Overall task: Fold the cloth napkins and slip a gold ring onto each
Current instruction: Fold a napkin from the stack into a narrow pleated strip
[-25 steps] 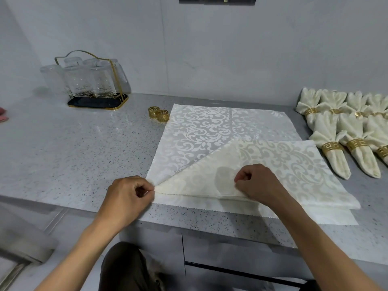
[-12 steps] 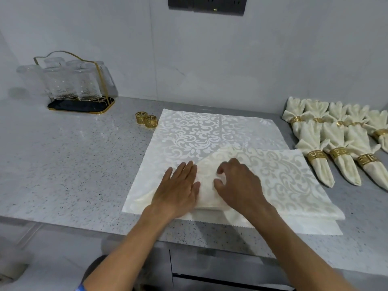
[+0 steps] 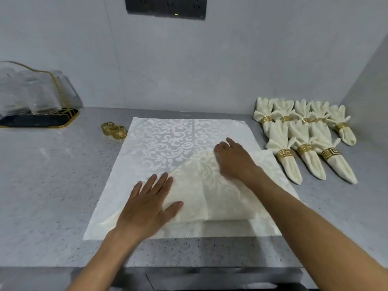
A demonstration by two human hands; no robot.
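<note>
A cream damask napkin [image 3: 168, 143] lies spread on the grey counter, with one part folded over into a cream triangle [image 3: 201, 190] near the front. My left hand [image 3: 147, 204] lies flat with straight fingers on the fold's left edge. My right hand [image 3: 235, 160] rests palm down on the fold's upper right part, fingers loosely extended. Two loose gold rings [image 3: 114, 130] sit side by side just off the napkin's far left corner. Several finished napkins with gold rings [image 3: 304, 139] lie in rows at the right.
A rack of clear glasses on a dark gold-rimmed tray [image 3: 37, 118] stands at the back left. The counter's front edge [image 3: 189, 267] runs below my forearms. A wall with a dark socket strip [image 3: 165, 7] closes the back; a side wall rises at the right.
Both hands let go of the pinched napkin edge and flattened on the fold. The right hand has since slid up and to the right along the folded part.
</note>
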